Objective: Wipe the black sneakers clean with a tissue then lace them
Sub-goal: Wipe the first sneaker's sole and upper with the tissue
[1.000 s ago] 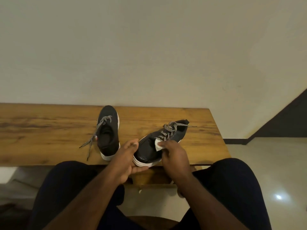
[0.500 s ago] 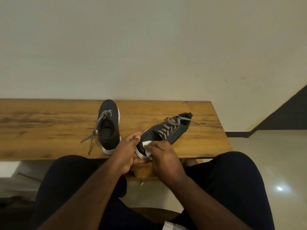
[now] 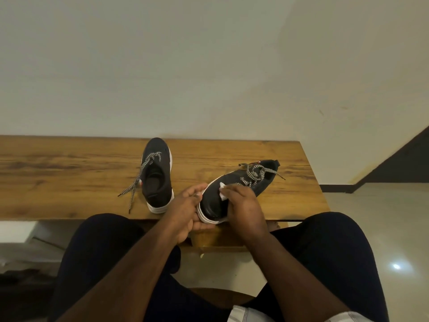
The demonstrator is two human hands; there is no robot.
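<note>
1. A black sneaker (image 3: 222, 194) with a white rubber sole lay tilted at the near edge of the tabletop (image 3: 69, 173). Its smooth rounded toe pointed toward the person, and its long axis ran diagonally away to the right, heel farthest off.
2. Its black-and-white woven lace (image 3: 254, 174) sat loosely tangled over the upper part of the shoe, one end trailing to the right.
3. A small crumpled white tissue (image 3: 222, 190) was pressed against the top of this shoe, just behind the toe.
4. The right hand (image 3: 243, 205) had its fingers curled over the tissue, holding it against the shoe.
5. The left hand (image 3: 188, 210) cupped the toe from the left and below, its fingers curled around the white sole.
6. The second black sneaker (image 3: 157, 180) stood flat on the tabletop to the left, near but apart. It had a knit-looking upper and a white sole, toe pointing away toward the wall and heel toward the person.
7. Its patterned lace (image 3: 137, 187) hung out to the left across the wood.
8. The tabletop was a long plank of warm brown wood with dark grain.
9. Dark-clothed knees (image 3: 336, 247) sat below the tabletop's edge.
</note>
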